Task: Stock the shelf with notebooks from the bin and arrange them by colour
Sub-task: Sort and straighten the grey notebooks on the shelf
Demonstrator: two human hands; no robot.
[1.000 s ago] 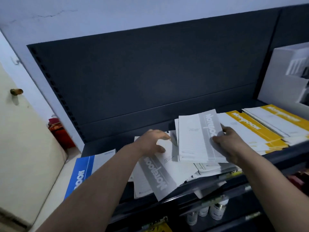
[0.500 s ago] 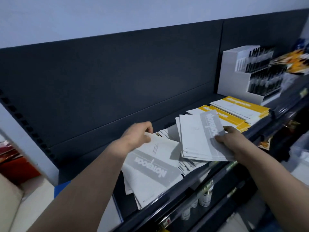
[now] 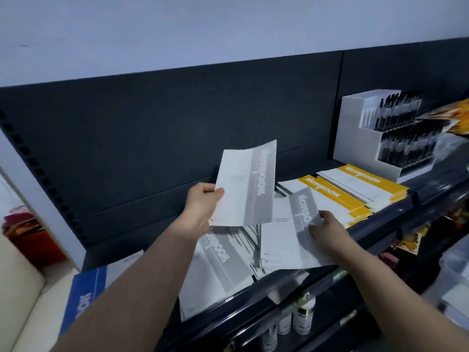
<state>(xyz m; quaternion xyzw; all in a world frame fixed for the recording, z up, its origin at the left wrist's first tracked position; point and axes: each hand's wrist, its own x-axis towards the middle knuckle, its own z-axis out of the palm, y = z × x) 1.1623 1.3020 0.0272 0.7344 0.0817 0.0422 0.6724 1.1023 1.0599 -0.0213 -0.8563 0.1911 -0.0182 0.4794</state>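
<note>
Far left on the shelf (image 3: 114, 255): blue notebook (image 3: 83, 298) lying flat, partly hidden by the arm. Left hand (image 3: 203, 207) pinches one grey notebook (image 3: 248, 189) by its lower left corner, lifted clear of the shelf and tilted. Below it is a loose grey pile (image 3: 220, 270), fanned and crooked, overhanging the front edge. Right hand (image 3: 327, 232) grips the right edge of a tidier grey stack (image 3: 281, 242), fingers on top. Further right are two yellow stacks (image 3: 337, 199), roughly squared. Bin not in view. My read: yellow done, grey midway, blue barely started.
</note>
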